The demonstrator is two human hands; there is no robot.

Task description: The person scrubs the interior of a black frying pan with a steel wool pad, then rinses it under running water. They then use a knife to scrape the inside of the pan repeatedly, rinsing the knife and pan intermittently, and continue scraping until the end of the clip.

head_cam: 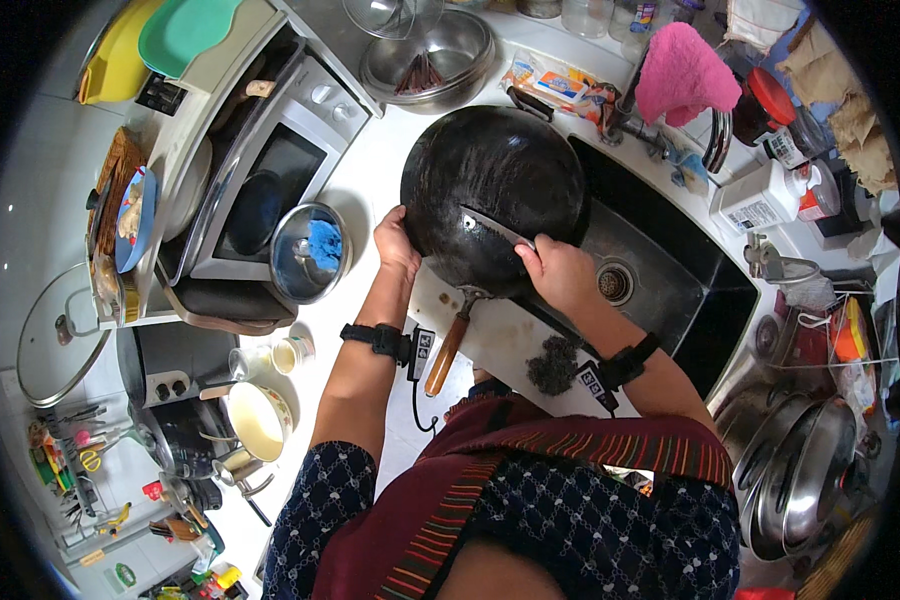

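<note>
A black wok (487, 172) lies with its rounded underside up, over the left end of the black sink (660, 330) and the counter beside it. Its wooden handle (447, 354) points towards my body. My left hand (396, 241) grips the wok's left rim. In my right hand (559, 271) is a flat metal blade or scraper (491, 225), laid against the wok's dark underside; its grip is hidden by my fingers. A dark mesh scouring pad (553, 365) rests on the counter's front edge.
A steel bowl with a blue cloth (324, 244) stands left, by the microwave (270, 180). Behind the wok are steel bowls (450, 90) and a packet of wipes (562, 84). A pink cloth (682, 71) hangs over the faucet area. Right of the sink stand a white bottle (757, 196) and steel pans (795, 480).
</note>
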